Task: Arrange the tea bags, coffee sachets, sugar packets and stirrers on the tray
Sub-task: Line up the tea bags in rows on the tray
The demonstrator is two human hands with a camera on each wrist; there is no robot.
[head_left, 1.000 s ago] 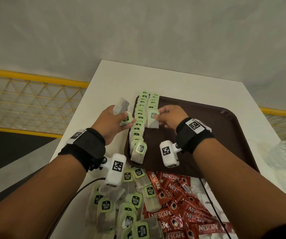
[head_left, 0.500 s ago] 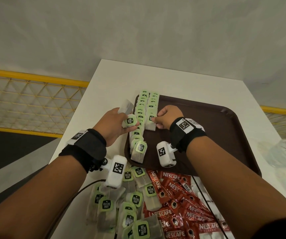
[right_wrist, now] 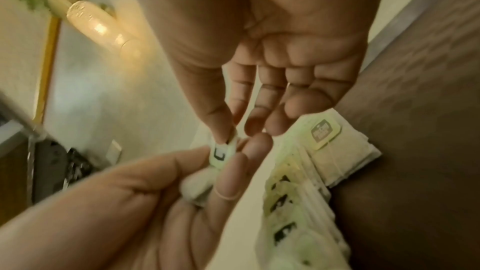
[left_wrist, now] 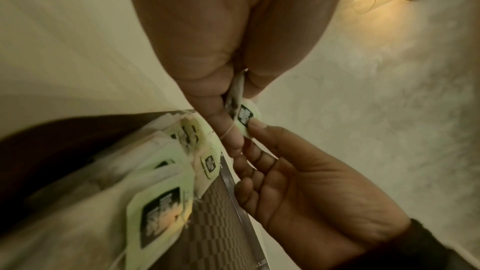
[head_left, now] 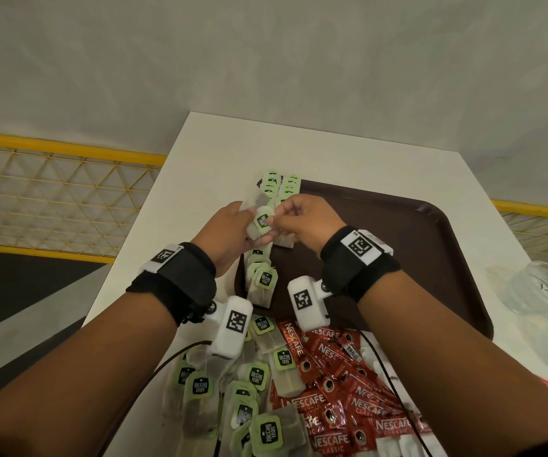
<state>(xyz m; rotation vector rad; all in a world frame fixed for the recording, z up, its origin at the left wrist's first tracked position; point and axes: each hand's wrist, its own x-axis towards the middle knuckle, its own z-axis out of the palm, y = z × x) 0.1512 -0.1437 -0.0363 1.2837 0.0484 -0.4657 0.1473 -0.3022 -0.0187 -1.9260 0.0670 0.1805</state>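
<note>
A tea bag with a green tag (head_left: 261,221) hangs above the left edge of the brown tray (head_left: 398,245). My left hand (head_left: 252,227) grips the bag's pouch. My right hand (head_left: 274,222) pinches its green tag between thumb and forefinger. The left wrist view shows the tag (left_wrist: 244,116) and its string over my left fingers, and the right wrist view shows the tag (right_wrist: 223,153). Two rows of tea bags (head_left: 261,280) lie overlapped along the tray's left side, also seen in the right wrist view (right_wrist: 327,151).
Loose tea bags (head_left: 233,394) lie heaped on the white table (head_left: 220,150) in front of the tray. Red Nescafe sachets (head_left: 342,394) and white packets (head_left: 394,446) lie beside them. A glass dish (head_left: 543,291) stands at the right. Yellow railings flank the table.
My right hand left the tea bag row on the tray and moved left. My left hand brought its tea bag right. Both now hold that bag.
</note>
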